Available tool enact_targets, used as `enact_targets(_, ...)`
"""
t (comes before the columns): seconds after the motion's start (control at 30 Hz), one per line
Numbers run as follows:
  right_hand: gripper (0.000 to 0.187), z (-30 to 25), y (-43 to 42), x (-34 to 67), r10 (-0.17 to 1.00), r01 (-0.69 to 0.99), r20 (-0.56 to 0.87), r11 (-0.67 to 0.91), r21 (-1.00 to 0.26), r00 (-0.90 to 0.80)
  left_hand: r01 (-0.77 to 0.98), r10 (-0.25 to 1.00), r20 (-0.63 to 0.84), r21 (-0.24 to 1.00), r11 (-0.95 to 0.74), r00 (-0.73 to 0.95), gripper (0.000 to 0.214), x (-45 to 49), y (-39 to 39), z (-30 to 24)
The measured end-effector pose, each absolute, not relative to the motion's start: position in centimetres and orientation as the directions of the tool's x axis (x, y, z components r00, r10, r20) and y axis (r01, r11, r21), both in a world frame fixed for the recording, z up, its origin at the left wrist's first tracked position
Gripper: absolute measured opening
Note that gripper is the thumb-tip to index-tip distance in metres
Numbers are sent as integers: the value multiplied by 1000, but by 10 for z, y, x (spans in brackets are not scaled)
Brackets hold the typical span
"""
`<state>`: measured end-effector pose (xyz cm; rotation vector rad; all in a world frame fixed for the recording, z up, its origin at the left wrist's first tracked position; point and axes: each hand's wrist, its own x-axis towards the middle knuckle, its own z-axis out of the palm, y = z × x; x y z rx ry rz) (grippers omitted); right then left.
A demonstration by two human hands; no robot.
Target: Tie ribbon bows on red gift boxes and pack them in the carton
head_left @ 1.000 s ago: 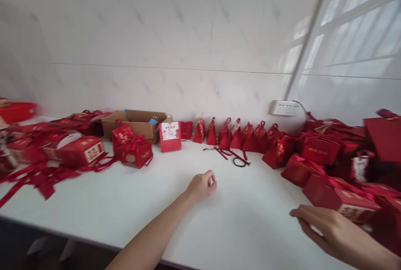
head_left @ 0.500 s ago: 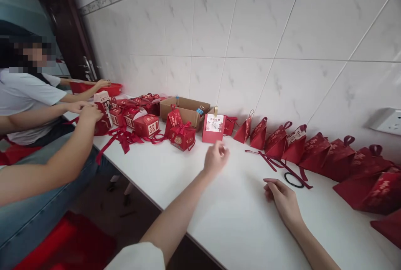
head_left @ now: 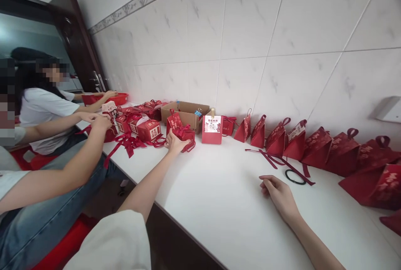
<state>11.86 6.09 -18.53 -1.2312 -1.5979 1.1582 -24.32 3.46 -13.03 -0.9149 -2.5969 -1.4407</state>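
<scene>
My left hand (head_left: 176, 143) is closed around a small red gift box (head_left: 189, 138) with a ribbon bow on top. Thumb and fingers span the box and hide much of its front. Just behind stands another red box (head_left: 173, 120) with a loop. To the right is an upright red box (head_left: 211, 130) with a white printed card and a gold tab. My right hand (head_left: 280, 197) rests low over the white table, fingers loosely bent and slightly apart, with nothing visible in it. Nearest to it lie a black ring (head_left: 295, 183) and dark red ribbon strips (head_left: 269, 160).
Red pyramid-shaped boxes (head_left: 341, 153) line the wall on the right. An open cardboard box (head_left: 181, 115) stands at the back, with red boxes (head_left: 147, 130) and ribbons left of it. Two people sit on the left; a co-worker's hands (head_left: 102, 121) hold a box. A red basin (head_left: 120, 98) sits beyond.
My left hand has moved left from in front of the card-faced box and closed on the bow-topped box. My right hand has stayed in place; the view has shifted slightly.
</scene>
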Motion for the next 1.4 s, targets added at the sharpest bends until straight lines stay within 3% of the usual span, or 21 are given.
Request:
enact_targets(0.17,23,-187,61,118,970,169,65,106,-980,-234,553,526,345,774,308,-777,90,-202,26,-135)
enact_targets(0.33,29,-187,64,116,987,-30,56,52,-998,-149,514,734,401,854,-83,-548,84,-121,16,-141)
enact_targets(0.43,33,-185,70,126,996,-40,92,93,-995,6,441,812,288,896,-43,-507,95,-72,-9,-149)
enact_targets(0.5,33,-180,76,141,984,-10,132,135,-991,123,397,916,155,918,5,-370,97,-52,-35,-153)
enact_targets(0.6,31,-168,82,165,952,28,177,175,-984,248,329,980,92,944,-30,-174,65,-46,-63,-151)
enact_targets(0.7,32,-158,81,173,948,3,172,178,-984,266,306,953,184,946,-106,-240,49,-51,-48,-137)
enact_targets(0.8,34,-160,73,164,974,-58,150,162,-985,169,251,955,99,968,-26,-280,43,-43,-3,-132)
enact_targets(0.9,45,-170,62,156,993,-141,112,106,-984,-36,180,975,26,984,14,-221,43,-24,31,-142)
enact_targets(1.03,59,-173,49,169,965,-96,57,34,-995,-255,142,988,134,982,-122,-79,45,-13,39,-162)
enact_targets(1.2,63,-151,36,188,887,9,161,184,-983,-433,259,980,197,946,-194,13,40,-24,39,-161)
enact_targets(1.3,91,-145,31,190,787,57,183,267,-962,-590,217,979,179,956,-196,95,41,-26,42,-157)
enact_targets(1.4,100,-145,28,187,770,155,219,379,-912,-599,172,973,191,962,-211,129,45,-24,38,-155)
